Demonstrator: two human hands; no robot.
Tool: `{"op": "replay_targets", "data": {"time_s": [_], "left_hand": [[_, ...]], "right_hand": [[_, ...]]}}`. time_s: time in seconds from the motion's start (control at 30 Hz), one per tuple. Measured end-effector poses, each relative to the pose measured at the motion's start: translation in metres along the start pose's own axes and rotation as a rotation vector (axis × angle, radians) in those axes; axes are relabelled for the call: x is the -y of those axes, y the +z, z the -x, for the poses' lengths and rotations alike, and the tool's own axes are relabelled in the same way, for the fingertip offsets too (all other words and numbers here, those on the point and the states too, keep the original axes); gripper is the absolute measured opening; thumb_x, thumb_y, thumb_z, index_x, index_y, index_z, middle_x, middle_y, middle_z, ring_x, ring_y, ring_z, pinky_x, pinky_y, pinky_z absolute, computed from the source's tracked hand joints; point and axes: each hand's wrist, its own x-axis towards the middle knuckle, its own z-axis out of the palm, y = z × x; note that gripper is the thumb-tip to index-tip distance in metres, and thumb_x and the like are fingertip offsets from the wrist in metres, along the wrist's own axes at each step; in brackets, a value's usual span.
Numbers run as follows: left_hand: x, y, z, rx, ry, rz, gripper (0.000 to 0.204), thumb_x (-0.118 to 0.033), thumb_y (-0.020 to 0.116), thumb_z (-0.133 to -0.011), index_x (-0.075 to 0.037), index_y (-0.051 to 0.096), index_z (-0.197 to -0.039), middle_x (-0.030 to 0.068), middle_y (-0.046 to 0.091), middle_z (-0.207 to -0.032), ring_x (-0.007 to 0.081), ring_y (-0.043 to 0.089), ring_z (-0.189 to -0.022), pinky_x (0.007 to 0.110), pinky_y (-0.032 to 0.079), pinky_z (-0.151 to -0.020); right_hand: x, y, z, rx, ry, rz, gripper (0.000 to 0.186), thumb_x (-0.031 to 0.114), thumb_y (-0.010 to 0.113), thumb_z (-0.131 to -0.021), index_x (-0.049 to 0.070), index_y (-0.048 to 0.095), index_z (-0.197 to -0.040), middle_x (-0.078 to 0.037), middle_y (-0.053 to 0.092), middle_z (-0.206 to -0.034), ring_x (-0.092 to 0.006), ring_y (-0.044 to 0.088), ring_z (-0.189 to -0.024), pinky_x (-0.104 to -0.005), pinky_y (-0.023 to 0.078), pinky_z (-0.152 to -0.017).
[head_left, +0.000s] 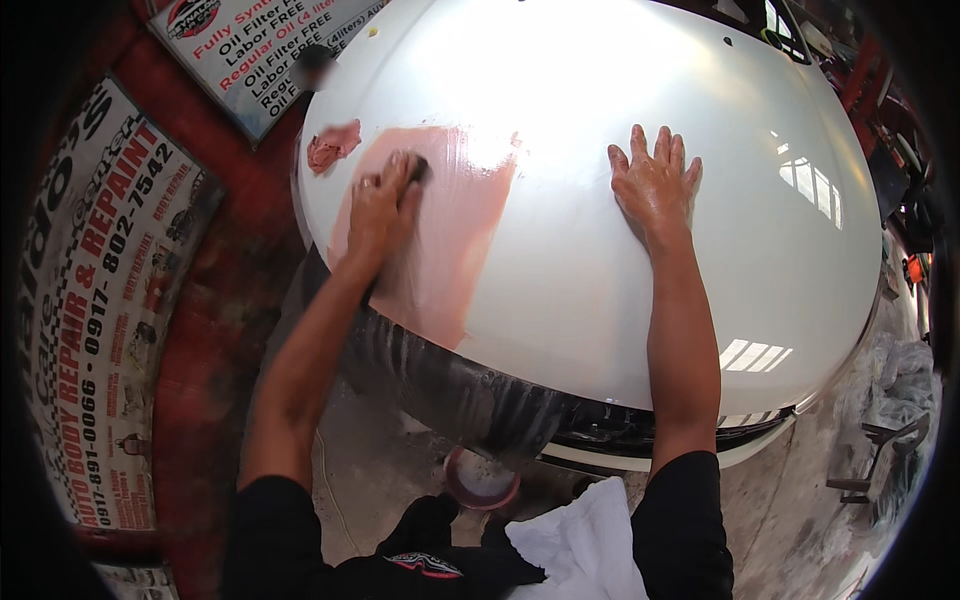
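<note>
A large white car hood (570,240) spreads out before me. On its left part lies a broad pink patch (465,220) that looks like body filler, wet and streaked. My left hand (382,205) presses on this patch, its fingers closed around a small dark block (419,168), blurred and mostly hidden by the hand. To the right, on the white paint, my right hand (655,185) rests flat with fingers spread and nothing in it. A crumpled pinkish-red cloth (333,146) sits on the hood beyond my left hand.
Below the hood's front edge, a reddish basin (482,478) of cloudy liquid stands on the floor. A white towel (585,545) hangs at my waist. Printed signs (100,300) line the red wall at left. Clear plastic sheeting (900,385) and a dark metal stand (875,455) are at right.
</note>
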Motion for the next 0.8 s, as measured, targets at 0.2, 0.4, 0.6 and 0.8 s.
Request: {"op": "replay_targets", "data": {"time_s": [0.2,0.4,0.6,0.8], "left_hand": [[0.028,-0.029,0.057,0.002,0.236,0.028,0.067,-0.024,0.075,-0.095,-0.005,0.056,-0.156,0.0192,0.068,-0.144,0.0422,0.065,-0.119,0.050,0.048,-0.108],[0.019,0.014,0.025,-0.061,-0.074,0.034,0.055,-0.028,0.067,-0.101,-0.010,0.060,-0.153,0.0194,0.070,-0.139,0.0442,0.064,-0.114,0.052,0.049,-0.107],[0.029,-0.042,0.084,0.012,0.054,0.139,0.060,-0.019,0.073,-0.097,-0.008,0.058,-0.154,0.0167,0.066,-0.148,0.0361,0.063,-0.119,0.052,0.045,-0.110],[0.032,-0.010,0.092,-0.089,-0.087,0.053,0.061,-0.027,0.070,-0.099,-0.007,0.056,-0.155,0.0166,0.065,-0.150,0.0408,0.064,-0.115,0.053,0.044,-0.112]], "right_hand": [[0.014,-0.004,0.001,-0.049,-0.036,-0.036,0.064,0.050,0.039,-0.113,0.016,0.042,-0.167,-0.019,0.029,-0.176,-0.0345,0.020,-0.166,-0.0588,0.008,-0.133],[0.001,0.010,-0.004,-0.002,0.017,0.058,0.065,0.053,0.040,-0.113,0.020,0.041,-0.168,-0.016,0.031,-0.177,-0.0338,0.021,-0.165,-0.0574,0.010,-0.133],[0.014,-0.004,-0.009,0.004,-0.002,0.040,0.066,0.056,0.040,-0.112,0.021,0.040,-0.169,-0.016,0.027,-0.178,-0.0340,0.019,-0.166,-0.0593,0.010,-0.133],[0.015,-0.004,-0.012,0.037,0.027,0.090,0.066,0.056,0.041,-0.112,0.021,0.040,-0.168,-0.017,0.029,-0.177,-0.0335,0.019,-0.166,-0.0610,0.012,-0.133]]}}
